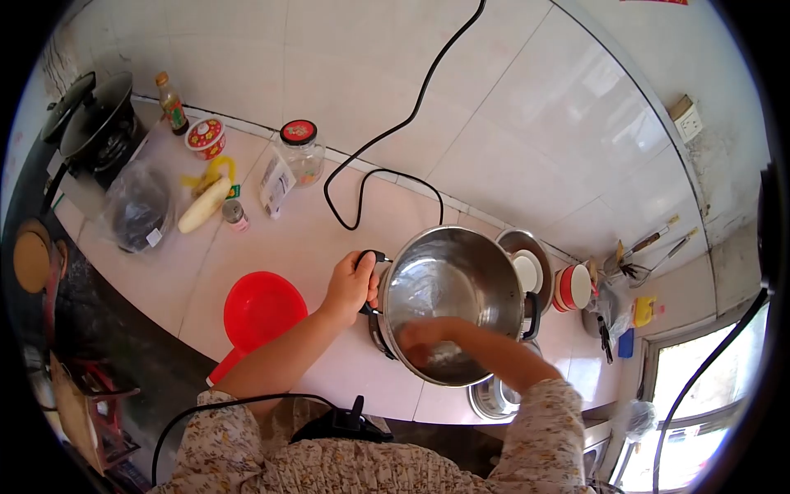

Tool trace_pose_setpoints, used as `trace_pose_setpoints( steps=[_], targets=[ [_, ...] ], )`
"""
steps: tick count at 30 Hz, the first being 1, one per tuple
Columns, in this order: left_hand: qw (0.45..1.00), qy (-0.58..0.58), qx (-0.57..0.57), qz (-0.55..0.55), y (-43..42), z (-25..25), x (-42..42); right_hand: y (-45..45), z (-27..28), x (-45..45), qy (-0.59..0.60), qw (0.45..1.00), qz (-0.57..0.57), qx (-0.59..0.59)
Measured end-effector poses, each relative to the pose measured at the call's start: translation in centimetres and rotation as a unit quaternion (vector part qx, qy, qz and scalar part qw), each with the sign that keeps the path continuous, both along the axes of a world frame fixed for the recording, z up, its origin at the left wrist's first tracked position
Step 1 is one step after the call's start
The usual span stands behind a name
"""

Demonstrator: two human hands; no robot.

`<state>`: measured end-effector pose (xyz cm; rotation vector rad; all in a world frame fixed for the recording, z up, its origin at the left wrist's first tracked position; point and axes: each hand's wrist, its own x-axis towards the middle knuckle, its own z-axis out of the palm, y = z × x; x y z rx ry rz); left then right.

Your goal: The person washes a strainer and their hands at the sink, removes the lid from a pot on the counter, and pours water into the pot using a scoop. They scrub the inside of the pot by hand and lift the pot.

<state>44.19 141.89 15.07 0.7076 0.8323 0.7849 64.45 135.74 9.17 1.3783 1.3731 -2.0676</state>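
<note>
A large stainless steel pot (461,255) with black side handles stands tilted toward me at the counter's middle. My left hand (352,286) is closed around its left handle. My right hand (424,336) reaches down inside the pot, near the lower left of its wall. Motion smears the fingers, so whether they hold anything cannot be made out. Left of the pot lies a red plastic scoop (262,309) with its handle toward me. Part of a dark-edged object (379,336) shows beneath the pot's left side.
Metal bowls (535,244) with a white bowl (527,272) and a red-striped container (572,288) stand right of the pot. A black cord (411,115) hangs down the tiled wall. Leftward are a jar (304,156), a peeled pale vegetable (204,206), a bagged item (140,210) and a wok (97,115).
</note>
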Motion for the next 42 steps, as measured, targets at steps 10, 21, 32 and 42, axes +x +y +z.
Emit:
trace_pose_setpoints(
  steps=[10, 21, 32, 42],
  targets=[
    [1.000, -0.003, -0.008, 0.008, 0.1, -0.3, 0.2, 2.5, -1.7, 11.7, -0.144, 0.933, -0.286, 0.165],
    [0.999, 0.036, 0.011, 0.003, 0.1, -0.2, 0.0, 8.5, -4.1, 1.8, -0.128, 0.866, 0.138, 0.463],
    [1.000, 0.008, 0.009, 0.018, -0.3, -0.3, 0.2, -4.1, 2.1, 3.9, -0.217, 0.969, 0.117, -0.009],
    [0.998, 0.062, 0.026, -0.002, -0.3, -0.1, 0.0, 7.4, -1.2, 5.1, -0.291, 0.860, -0.130, 0.398]
  ],
)
